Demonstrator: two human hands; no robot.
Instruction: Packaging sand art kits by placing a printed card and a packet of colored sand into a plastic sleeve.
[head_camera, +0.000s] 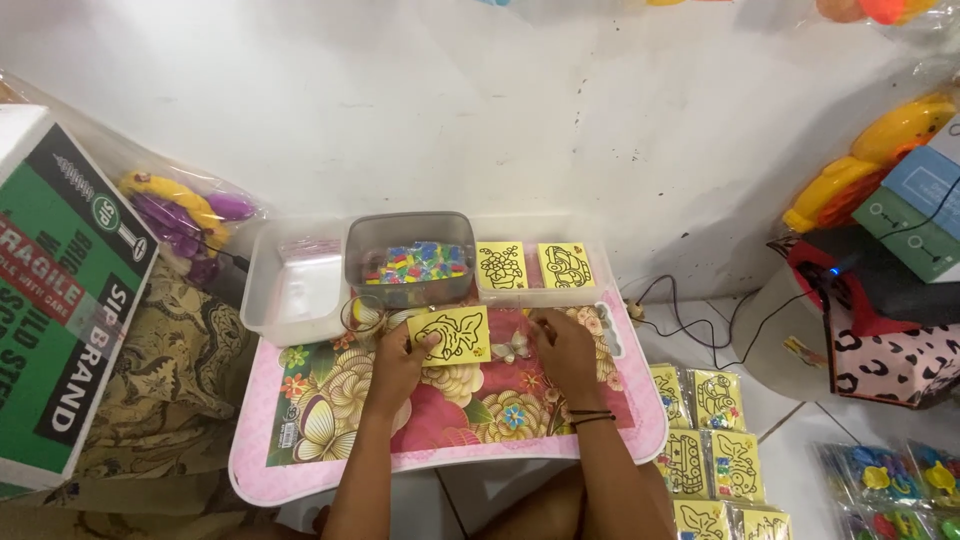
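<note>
Left hand (398, 362) grips yellow card (451, 335), apparently

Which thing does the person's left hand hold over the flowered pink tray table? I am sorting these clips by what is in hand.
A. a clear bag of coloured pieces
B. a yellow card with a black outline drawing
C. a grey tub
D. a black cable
B: the left hand holds a yellow card with a black outline drawing above the tray table, while the grey tub stands behind it, untouched.

Card (450, 335) on tray table (300, 470), tubs (410, 260) perhaps just behind.
</note>
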